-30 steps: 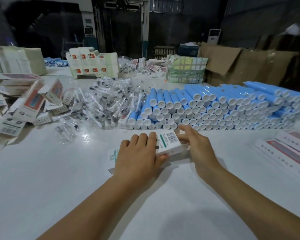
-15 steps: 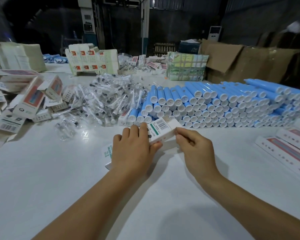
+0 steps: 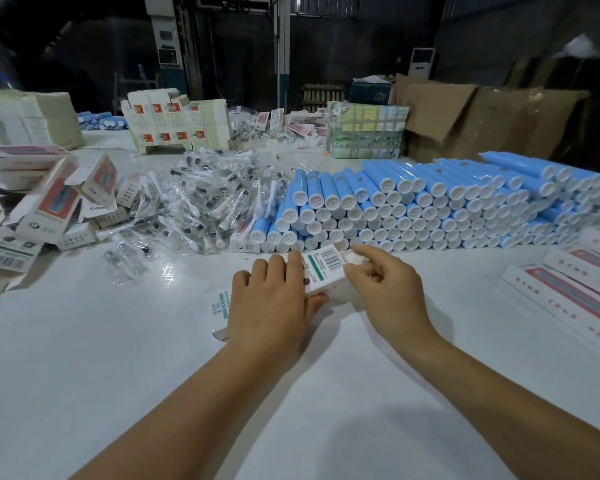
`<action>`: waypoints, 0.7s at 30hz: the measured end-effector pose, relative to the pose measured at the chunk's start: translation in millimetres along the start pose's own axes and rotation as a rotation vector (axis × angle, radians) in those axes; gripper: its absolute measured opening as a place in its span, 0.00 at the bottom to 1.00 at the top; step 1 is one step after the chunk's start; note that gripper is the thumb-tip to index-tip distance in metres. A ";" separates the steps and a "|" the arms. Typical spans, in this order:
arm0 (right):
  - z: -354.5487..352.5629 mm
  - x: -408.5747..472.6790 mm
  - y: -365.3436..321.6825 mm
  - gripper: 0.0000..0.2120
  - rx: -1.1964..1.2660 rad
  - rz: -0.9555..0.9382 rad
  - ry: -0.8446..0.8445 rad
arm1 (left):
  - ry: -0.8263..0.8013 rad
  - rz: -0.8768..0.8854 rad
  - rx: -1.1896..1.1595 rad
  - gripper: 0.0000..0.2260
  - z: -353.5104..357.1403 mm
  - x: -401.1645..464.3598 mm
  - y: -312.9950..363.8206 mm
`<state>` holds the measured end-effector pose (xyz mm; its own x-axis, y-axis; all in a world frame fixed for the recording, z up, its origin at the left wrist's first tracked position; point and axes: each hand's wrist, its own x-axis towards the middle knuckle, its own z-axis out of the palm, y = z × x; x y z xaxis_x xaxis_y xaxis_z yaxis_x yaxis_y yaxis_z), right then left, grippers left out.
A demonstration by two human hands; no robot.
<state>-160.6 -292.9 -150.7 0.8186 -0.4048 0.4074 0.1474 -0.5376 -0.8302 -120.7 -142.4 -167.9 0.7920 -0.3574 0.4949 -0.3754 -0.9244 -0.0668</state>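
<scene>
A long white carton [image 3: 321, 268] with a barcode and green stripe lies slanted on the white table [image 3: 118, 358] in front of me. My left hand [image 3: 271, 299] grips its middle from above, fingers curled over the top and thumb on the near side. My right hand [image 3: 385, 285] pinches the flap at the carton's far right end between thumb and fingers. The carton's lower left end with green lettering sticks out beside my left wrist.
A wide stack of blue tubes with white caps [image 3: 430, 206] lies just beyond the hands. A heap of clear-bagged brush heads [image 3: 201, 202] sits left of it. Open cartons [image 3: 56, 202] pile at far left. Flat boxes [image 3: 575, 289] lie at right. Cardboard [image 3: 482, 119] stands behind.
The carton's right end has risen and turned toward the tube stack. My right hand moved from the far end to its flap, pinching it. The left hand kept its grip.
</scene>
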 end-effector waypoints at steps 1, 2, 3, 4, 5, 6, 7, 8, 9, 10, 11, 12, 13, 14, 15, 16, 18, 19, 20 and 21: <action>-0.2 1.9 -0.3 0.19 -0.030 -0.003 -0.017 | 0.000 0.005 0.000 0.35 -0.5 -0.7 0.8; 0.3 3.6 -0.5 0.24 -0.067 -0.001 -0.040 | 0.002 0.014 -0.007 0.35 -1.2 -1.6 1.7; 0.9 4.7 -0.6 0.26 -0.109 0.004 -0.064 | 0.006 0.025 -0.019 0.34 -1.8 -2.9 2.7; 1.2 5.7 -1.0 0.27 -0.151 0.010 -0.085 | 0.022 0.038 -0.032 0.34 -2.1 -4.3 3.6; 1.2 6.5 -1.8 0.26 -0.180 0.016 -0.094 | 0.046 0.052 -0.038 0.33 -2.1 -5.6 4.6; 0.6 6.4 -3.0 0.24 -0.191 0.022 -0.092 | 0.068 0.065 -0.039 0.31 -2.3 -6.8 5.7; -0.2 5.9 -4.0 0.21 -0.187 0.032 -0.083 | 0.078 0.072 -0.039 0.31 -2.6 -7.9 6.6; -0.7 5.0 -4.2 0.17 -0.171 0.048 -0.081 | 0.076 0.073 -0.036 0.30 -3.4 -8.6 7.3; -0.7 3.8 -4.4 0.12 -0.150 0.062 -0.078 | 0.068 0.070 -0.033 0.30 -4.3 -9.4 7.7; -0.3 2.5 -3.9 0.07 -0.130 0.079 -0.073 | 0.057 0.065 -0.030 0.30 -5.6 -10.1 7.9; 0.6 1.6 -4.3 0.02 -0.111 0.095 -0.065 | 0.046 0.059 -0.025 0.30 -6.7 -10.6 8.0; 1.5 0.6 -5.5 0.03 -0.101 0.099 -0.052 | 0.036 0.053 -0.017 0.30 -7.7 -10.8 8.0; 2.2 -0.3 -6.9 0.06 -0.098 0.096 -0.043 | 0.027 0.050 -0.012 0.29 -8.2 -10.8 8.3; 3.2 -1.0 -8.0 0.08 -0.100 0.095 -0.038 | 0.020 0.048 -0.010 0.29 -8.9 -10.7 8.4; 4.4 -1.6 -8.4 0.10 -0.106 0.099 -0.035 | 0.020 0.049 -0.010 0.29 -9.3 -10.7 8.8; 5.7 -1.9 -8.0 0.10 -0.116 0.105 -0.036 | 0.024 0.050 -0.010 0.29 -9.6 -11.2 9.1; 9.0 -2.0 -5.8 0.10 -0.139 0.122 -0.043 | 0.036 0.059 -0.008 0.28 -9.7 -12.8 10.0; 10.2 -2.3 -4.6 0.10 -0.155 0.124 -0.047 | 0.049 0.066 -0.008 0.28 -9.2 -13.7 10.6; 11.0 -2.6 -3.5 0.10 -0.165 0.121 -0.048 | 0.067 0.075 -0.012 0.27 -8.4 -14.2 11.2; 11.0 -3.2 -3.5 0.10 -0.166 0.113 -0.049 | 0.085 0.083 -0.017 0.27 -7.7 -14.4 11.6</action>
<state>-157.6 -281.6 -153.3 0.8516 -0.4349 0.2926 -0.0372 -0.6070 -0.7938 -140.2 -146.9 -169.2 0.7145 -0.4197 0.5597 -0.4470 -0.8893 -0.0962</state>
